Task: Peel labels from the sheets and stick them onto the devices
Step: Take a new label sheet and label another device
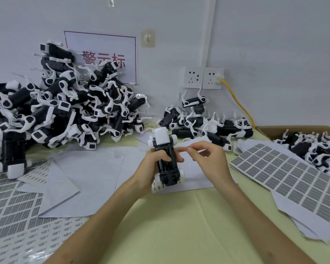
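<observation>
My left hand (pixel 151 168) grips a black and white device (pixel 166 159) held upright over the table, its black underside facing me. Just right of the device, my right hand (pixel 208 159) has thumb and forefinger pinched together; any label between them is too small to make out. A sheet of grey labels (pixel 286 174) lies to the right of my hands. More label sheets (pixel 13 206) cover the table's left side.
A large heap of devices (pixel 61 103) fills the back left against the wall, and a smaller pile (pixel 202 122) lies behind my hands. A cardboard box (pixel 286 130) at the right holds more devices. Blank backing papers (pixel 88 174) lie on the yellow-green table (pixel 179 225).
</observation>
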`<state>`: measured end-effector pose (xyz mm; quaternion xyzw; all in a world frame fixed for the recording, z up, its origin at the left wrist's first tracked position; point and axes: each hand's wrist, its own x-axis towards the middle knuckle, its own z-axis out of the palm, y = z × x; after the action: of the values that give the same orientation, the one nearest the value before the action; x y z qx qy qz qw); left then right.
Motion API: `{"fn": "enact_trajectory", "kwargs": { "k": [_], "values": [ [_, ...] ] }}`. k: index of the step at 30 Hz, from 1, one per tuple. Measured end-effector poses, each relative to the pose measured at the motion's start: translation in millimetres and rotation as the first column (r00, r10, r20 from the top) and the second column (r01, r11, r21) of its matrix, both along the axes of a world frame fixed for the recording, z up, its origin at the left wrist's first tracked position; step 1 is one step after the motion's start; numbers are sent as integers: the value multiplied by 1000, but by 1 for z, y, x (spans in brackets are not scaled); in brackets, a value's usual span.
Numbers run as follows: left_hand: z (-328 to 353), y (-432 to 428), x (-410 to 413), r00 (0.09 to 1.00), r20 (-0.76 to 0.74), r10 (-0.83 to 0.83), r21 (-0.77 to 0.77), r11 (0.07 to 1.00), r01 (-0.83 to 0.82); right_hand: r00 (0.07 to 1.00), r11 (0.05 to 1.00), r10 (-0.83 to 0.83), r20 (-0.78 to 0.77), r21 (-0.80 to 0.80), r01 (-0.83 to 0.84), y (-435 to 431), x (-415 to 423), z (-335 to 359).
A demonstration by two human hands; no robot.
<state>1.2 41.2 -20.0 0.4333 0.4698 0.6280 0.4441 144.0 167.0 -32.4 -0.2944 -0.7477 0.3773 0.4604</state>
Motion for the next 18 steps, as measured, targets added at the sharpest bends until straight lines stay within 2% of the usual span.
{"fn": "enact_trajectory", "kwargs": {
  "k": [12,18],
  "values": [
    [-3,1,-1,1000,-3,-3,9,1000,3,997,997,-37,65,68,33,-1,-2,-2],
    [-6,4,0,998,-8,60,-2,998,-60,994,981,-30,107,194,9,-3,-4,-6]
  ]
}}
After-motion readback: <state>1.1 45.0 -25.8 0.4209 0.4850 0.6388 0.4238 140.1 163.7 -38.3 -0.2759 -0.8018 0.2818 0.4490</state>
